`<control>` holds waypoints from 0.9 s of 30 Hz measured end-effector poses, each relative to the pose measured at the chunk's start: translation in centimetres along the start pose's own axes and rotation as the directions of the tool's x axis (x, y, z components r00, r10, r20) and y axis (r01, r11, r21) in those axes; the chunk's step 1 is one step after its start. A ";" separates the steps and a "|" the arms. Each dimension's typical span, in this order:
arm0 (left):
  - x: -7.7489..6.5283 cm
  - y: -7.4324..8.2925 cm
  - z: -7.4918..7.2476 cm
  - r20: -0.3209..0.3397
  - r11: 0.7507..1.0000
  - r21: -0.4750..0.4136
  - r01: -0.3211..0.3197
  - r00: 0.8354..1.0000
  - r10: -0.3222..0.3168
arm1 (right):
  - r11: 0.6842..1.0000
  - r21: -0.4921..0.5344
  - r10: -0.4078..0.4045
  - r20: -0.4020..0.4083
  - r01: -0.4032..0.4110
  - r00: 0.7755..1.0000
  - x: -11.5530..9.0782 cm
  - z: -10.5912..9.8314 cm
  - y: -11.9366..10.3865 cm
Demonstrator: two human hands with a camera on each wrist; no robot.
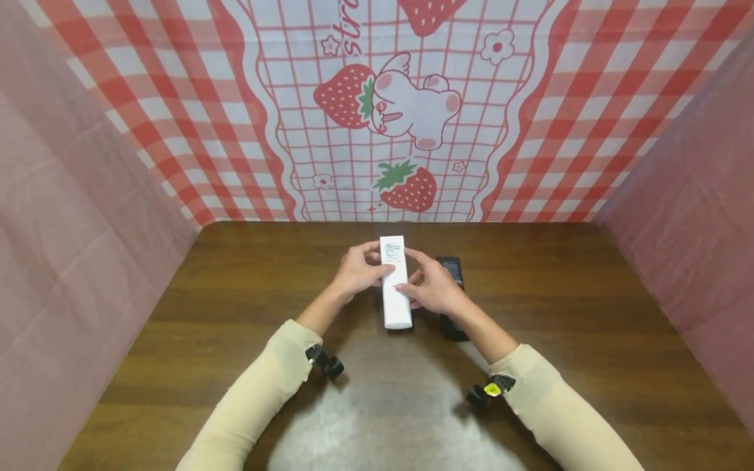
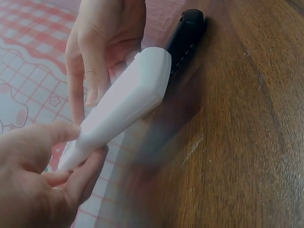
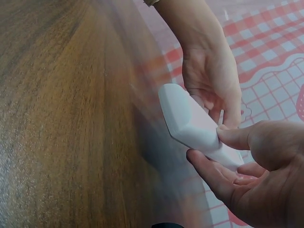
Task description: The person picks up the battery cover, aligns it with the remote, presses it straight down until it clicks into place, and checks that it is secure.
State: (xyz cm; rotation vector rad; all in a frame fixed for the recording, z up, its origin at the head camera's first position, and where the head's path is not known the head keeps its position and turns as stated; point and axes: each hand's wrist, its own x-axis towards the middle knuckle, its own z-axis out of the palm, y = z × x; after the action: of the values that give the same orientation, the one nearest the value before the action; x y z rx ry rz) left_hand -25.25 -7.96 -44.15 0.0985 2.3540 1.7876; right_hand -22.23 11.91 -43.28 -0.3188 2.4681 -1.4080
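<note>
A white remote control (image 1: 396, 311), with a printed label near its far end, is held by both hands above the wooden table, long side pointing away. My left hand (image 1: 356, 269) grips its left edge, thumb on the labelled face and fingers underneath. On the opposite edge my right hand (image 1: 436, 288) pinches it, thumb pressed on the same face lower down. In the left wrist view the remote (image 2: 126, 95) slants up between the left hand (image 2: 38, 171) and the right hand (image 2: 107, 38). The right wrist view shows the right fingers (image 3: 213, 173) under the remote (image 3: 190, 116).
Just right of the right hand, a long black object (image 1: 451, 268) with a greyish panel lies on the wooden table (image 1: 235, 392), partly hidden by that hand. A red-and-white strawberry cloth (image 1: 412, 98) hangs behind; pink cloth (image 1: 76, 229) flanks the sides. Both wrists carry small black cameras.
</note>
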 end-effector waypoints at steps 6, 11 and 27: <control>0.0 -0.2 0.4 -0.032 1.000 0.003 0.015 0.999 -0.015 | 1.000 -0.005 0.016 0.002 -0.016 1.000 0.1 0.1 0.2; 0.2 -0.6 0.5 -0.045 0.999 -0.005 0.032 0.998 -0.032 | 0.999 -0.007 0.033 0.017 -0.033 0.999 0.3 0.4 0.3; 0.1 -1.1 0.6 -0.052 0.997 0.028 0.077 0.996 -0.076 | 0.992 -0.053 0.114 -0.007 -0.114 0.993 0.5 1.4 -0.1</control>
State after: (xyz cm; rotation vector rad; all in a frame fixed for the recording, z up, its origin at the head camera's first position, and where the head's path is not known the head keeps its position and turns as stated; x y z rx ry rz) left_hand -25.21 -7.71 -45.37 -0.0334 2.3854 1.7400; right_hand -22.20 10.58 -43.89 -0.1825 2.4873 -1.3004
